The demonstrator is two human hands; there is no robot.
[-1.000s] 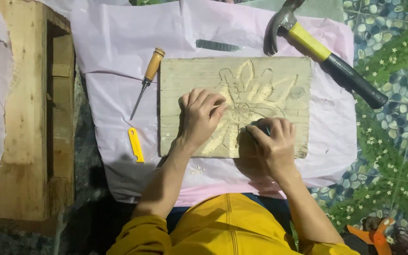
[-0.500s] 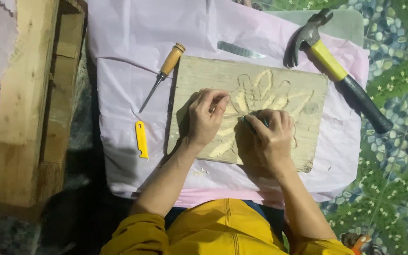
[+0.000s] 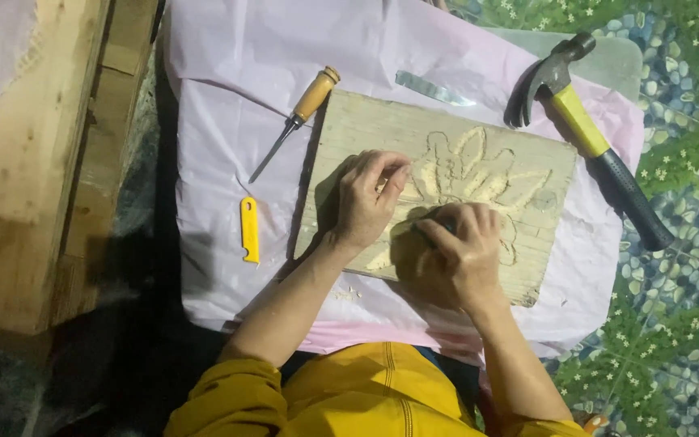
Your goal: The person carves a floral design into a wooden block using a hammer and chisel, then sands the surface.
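A pale wooden board [image 3: 366,129] with a flower carved into it lies on a pink plastic sheet [image 3: 228,73]. My left hand [image 3: 366,198] rests on the board's left half, fingers curled against the carved petals. My right hand [image 3: 459,251] is closed around a small dark-handled carving tool whose tip is hidden under my fingers, pressed to the lower part of the carving.
A wooden-handled chisel [image 3: 297,117] and a small yellow tool [image 3: 249,229] lie left of the board. A metal blade [image 3: 434,89] lies above it. A yellow-and-black claw hammer [image 3: 588,133] lies at the right. A wooden frame [image 3: 34,162] stands at the left.
The view has shifted, so the board sits further right and tilted. My hands stay on the carving; the right hand has moved slightly down and closer to the left.
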